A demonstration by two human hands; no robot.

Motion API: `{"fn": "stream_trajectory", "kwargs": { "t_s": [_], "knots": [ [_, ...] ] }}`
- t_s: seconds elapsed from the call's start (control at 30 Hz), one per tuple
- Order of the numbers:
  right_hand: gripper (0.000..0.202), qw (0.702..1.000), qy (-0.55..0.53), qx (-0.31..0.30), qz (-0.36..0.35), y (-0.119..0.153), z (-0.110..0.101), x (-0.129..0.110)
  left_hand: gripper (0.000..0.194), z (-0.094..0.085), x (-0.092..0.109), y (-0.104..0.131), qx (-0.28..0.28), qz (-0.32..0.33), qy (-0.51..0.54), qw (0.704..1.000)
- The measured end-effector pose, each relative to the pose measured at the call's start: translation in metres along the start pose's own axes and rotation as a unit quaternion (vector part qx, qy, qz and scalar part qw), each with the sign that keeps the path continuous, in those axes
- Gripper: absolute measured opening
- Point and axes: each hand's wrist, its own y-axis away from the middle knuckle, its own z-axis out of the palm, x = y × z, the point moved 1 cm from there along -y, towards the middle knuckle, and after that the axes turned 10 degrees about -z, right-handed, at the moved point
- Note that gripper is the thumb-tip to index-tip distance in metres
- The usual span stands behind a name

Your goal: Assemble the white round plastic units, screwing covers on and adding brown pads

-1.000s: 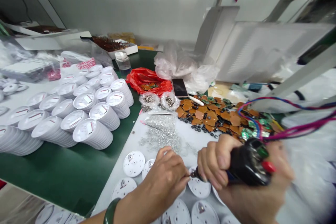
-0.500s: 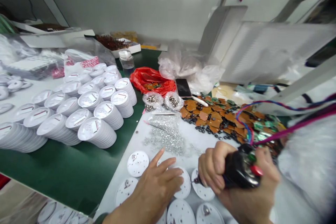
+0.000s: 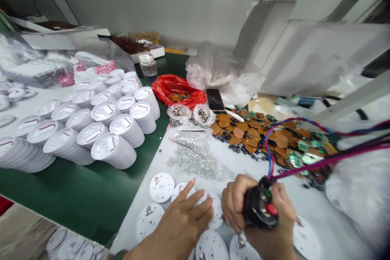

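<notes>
My right hand (image 3: 258, 215) is wrapped round a black electric screwdriver (image 3: 258, 207) with a green and a red button; its tip is hidden behind my fingers. Beneath it lie round white plastic discs, one (image 3: 240, 248) with a small metal clip showing. My left hand (image 3: 183, 219) rests palm down with fingers stretched, over a white disc (image 3: 215, 211) that it partly covers. More discs stand around it, such as one (image 3: 161, 187) at the upper left and another (image 3: 210, 248) near the bottom edge. A disc (image 3: 306, 237) lies right of my right wrist.
Stacks of white round covers (image 3: 114, 150) fill the green table (image 3: 88, 195) at left. Ahead are a heap of small screws (image 3: 196, 154), two bags of metal parts (image 3: 202, 114), a red bag (image 3: 179, 89), a phone (image 3: 215, 100) and brown boards (image 3: 252, 136). Cables (image 3: 329, 158) run rightward.
My right hand has moved left with the screwdriver, closer to my left hand, uncovering a disc at right. My left hand stays nearly in place. The view has shifted slightly.
</notes>
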Motion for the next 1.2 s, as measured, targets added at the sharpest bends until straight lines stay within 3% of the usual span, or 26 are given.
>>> {"fn": "stream_trajectory", "kwargs": {
  "t_s": [0.13, 0.33, 0.5, 0.6, 0.73, 0.83, 0.9, 1.0, 1.1, 1.2],
  "knots": [
    [0.067, 1.0, 0.017, -0.009, -0.008, 0.006, 0.0, 0.006, 0.022, 0.003, -0.001, 0.002, -0.009, 0.027, -0.011, 1.0],
    [0.072, 0.999, 0.03, -0.024, 0.018, 0.009, 0.002, -0.003, 0.014, 0.005, 0.003, 0.0, 0.036, 0.0, -0.001, 0.999],
    [0.069, 0.994, 0.034, 0.033, -0.101, -0.017, 0.013, -0.032, 0.024, -0.002, 0.002, -0.003, 0.035, 0.025, -0.023, 0.999],
    [0.066, 0.986, 0.053, 0.077, -0.137, -0.036, 0.014, -0.029, 0.027, -0.002, 0.003, -0.003, 0.033, 0.022, -0.029, 0.999],
    [0.061, 0.985, 0.069, 0.091, -0.129, -0.049, 0.007, -0.004, 0.018, 0.003, 0.003, -0.002, 0.054, -0.015, 0.018, 0.998],
    [0.06, 0.986, 0.071, 0.091, -0.12, -0.051, 0.007, 0.004, 0.009, -0.003, -0.002, -0.007, 0.027, -0.07, 0.103, 0.992],
    [0.062, 0.986, 0.062, 0.088, -0.124, -0.052, 0.01, -0.001, 0.007, -0.012, -0.007, -0.015, -0.013, -0.136, 0.145, 0.98],
    [0.063, 0.986, 0.056, 0.086, -0.128, -0.051, 0.019, -0.015, 0.02, -0.023, -0.014, -0.03, -0.075, -0.21, 0.165, 0.961],
    [0.062, 0.986, 0.058, 0.085, -0.132, -0.05, 0.026, -0.025, 0.024, -0.019, -0.017, -0.042, -0.1, -0.223, 0.186, 0.952],
    [0.063, 0.986, 0.055, 0.084, -0.134, -0.048, 0.03, -0.028, 0.013, -0.008, -0.018, -0.048, -0.093, -0.22, 0.222, 0.945]
  ]
}}
